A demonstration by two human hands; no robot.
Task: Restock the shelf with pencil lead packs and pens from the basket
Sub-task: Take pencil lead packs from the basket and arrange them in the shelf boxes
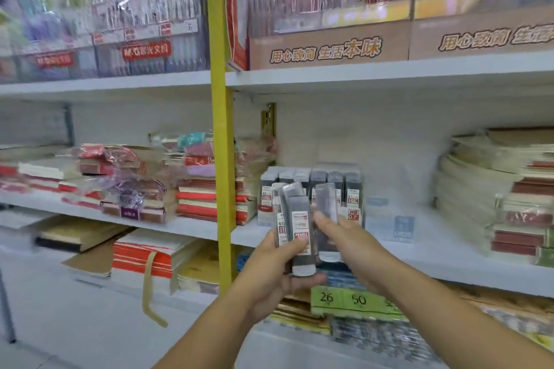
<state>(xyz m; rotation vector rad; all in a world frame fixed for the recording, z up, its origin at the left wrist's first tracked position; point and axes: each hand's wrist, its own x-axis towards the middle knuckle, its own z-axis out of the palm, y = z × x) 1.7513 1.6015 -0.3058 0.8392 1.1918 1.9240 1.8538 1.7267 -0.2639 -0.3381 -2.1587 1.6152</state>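
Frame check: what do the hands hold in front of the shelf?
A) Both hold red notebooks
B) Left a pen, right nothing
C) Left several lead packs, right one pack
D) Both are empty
C: the left hand grips a bunch of lead packs, and the right hand pinches a single lead pack.

The left forearm (pixel 209 329), left hand (pixel 269 274), right forearm (pixel 434 302) and right hand (pixel 340 238) are bare.
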